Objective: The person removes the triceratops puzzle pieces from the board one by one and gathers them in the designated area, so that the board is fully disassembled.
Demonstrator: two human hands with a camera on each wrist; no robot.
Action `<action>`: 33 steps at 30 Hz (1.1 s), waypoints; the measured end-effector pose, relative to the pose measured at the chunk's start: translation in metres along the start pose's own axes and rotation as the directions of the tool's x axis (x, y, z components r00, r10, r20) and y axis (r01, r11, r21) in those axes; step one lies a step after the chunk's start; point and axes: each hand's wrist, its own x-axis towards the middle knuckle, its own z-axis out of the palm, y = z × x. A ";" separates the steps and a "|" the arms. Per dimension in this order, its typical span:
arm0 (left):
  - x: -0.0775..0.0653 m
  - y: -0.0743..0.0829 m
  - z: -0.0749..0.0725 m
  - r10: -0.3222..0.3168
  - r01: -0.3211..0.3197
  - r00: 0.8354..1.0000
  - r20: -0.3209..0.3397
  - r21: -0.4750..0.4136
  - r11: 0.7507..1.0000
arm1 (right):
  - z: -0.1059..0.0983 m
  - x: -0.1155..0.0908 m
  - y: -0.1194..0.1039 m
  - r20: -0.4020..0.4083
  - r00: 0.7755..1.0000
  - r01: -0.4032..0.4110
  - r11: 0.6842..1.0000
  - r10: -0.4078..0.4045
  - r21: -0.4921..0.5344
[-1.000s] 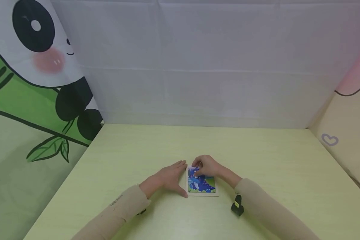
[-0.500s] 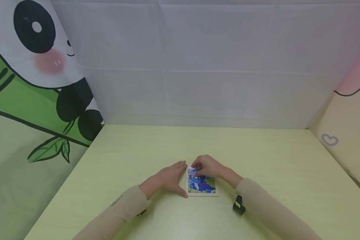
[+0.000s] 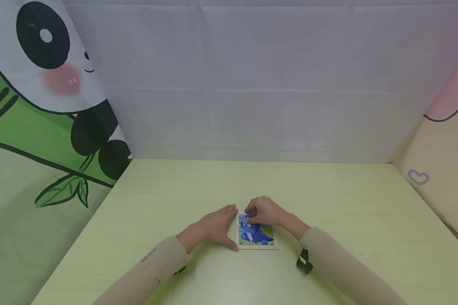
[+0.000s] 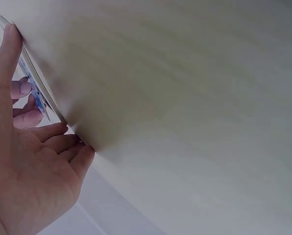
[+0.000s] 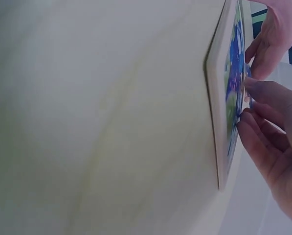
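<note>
Pale table — picture board beneath right hand.

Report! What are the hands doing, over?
Left hand touching left edge of rectangular, pale-rimmed blue-dinosaur puzzle. Right hand apparently pinching small blue piece near its far edge. Nothing visibly blocking.

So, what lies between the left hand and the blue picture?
In the head view, the board's pale rim and, in the curve of the left hand, also bare table.
</note>
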 end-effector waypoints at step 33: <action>0.005 -0.002 0.005 0.000 0.000 1.000 -0.011 -0.018 1.000 | -0.047 -0.058 0.052 -0.111 0.993 -0.056 0.993 0.045 -0.103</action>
